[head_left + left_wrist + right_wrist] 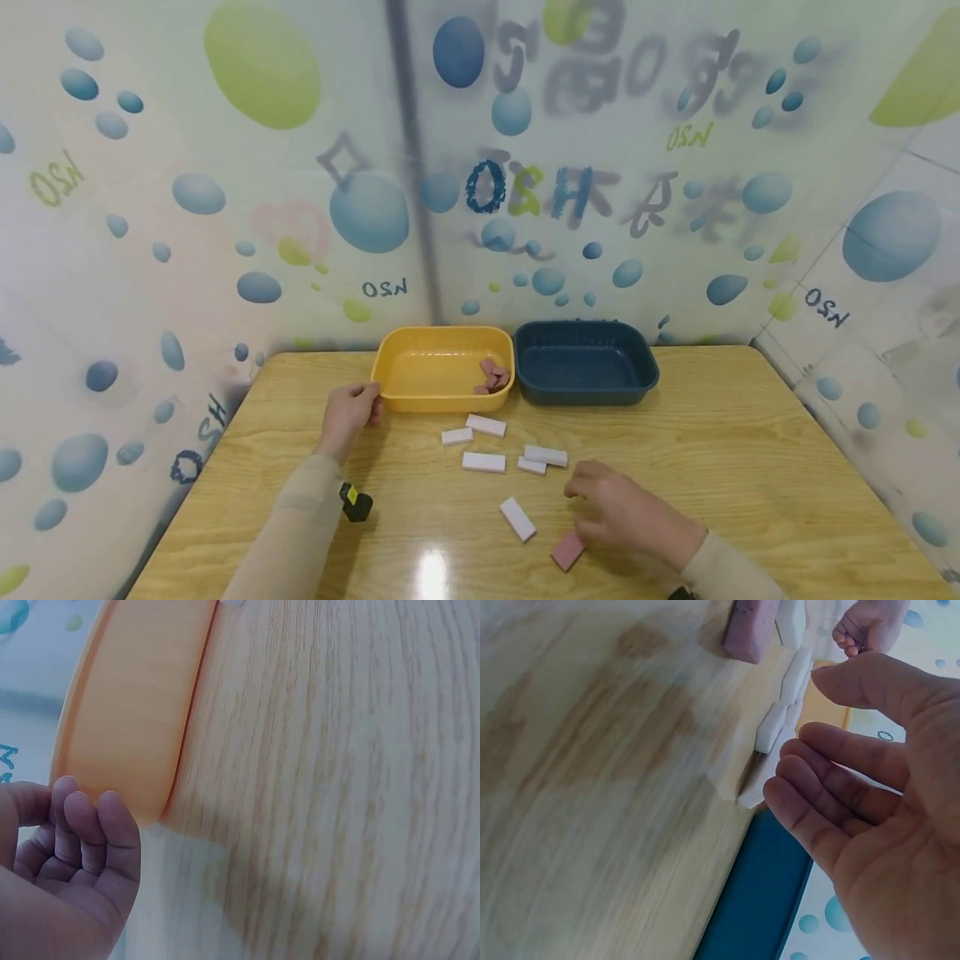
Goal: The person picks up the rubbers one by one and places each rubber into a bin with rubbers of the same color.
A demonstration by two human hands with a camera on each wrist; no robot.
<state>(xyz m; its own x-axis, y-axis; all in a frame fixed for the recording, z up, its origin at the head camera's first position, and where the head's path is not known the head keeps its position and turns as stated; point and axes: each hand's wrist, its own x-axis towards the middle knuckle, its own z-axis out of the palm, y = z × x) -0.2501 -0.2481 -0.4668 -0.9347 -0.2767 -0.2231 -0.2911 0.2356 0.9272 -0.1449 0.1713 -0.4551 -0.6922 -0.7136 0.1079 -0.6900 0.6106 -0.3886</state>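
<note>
My left hand (351, 412) is at the left front corner of a yellow plastic bin (442, 404). In the left wrist view its thumb and forefinger pinch the bin's rim, the other fingers curled alongside. Several small pink blocks (492, 380) lie in the bin's right end. Over the table at the right, my right hand (626, 510) holds nothing, its fingers loosely bent and apart from the thumb. Just beside its thumb in the head view lies a single pink block (567, 551). A white block (517, 519) rests to the left of that hand.
A dark blue bin (588, 395) with nothing inside stands right against the yellow one, at the table's back edge. Several more white blocks (483, 462) are scattered in front of the bins, one leaning on another. Behind the table (720, 450) hangs a patterned wall covering (300, 208).
</note>
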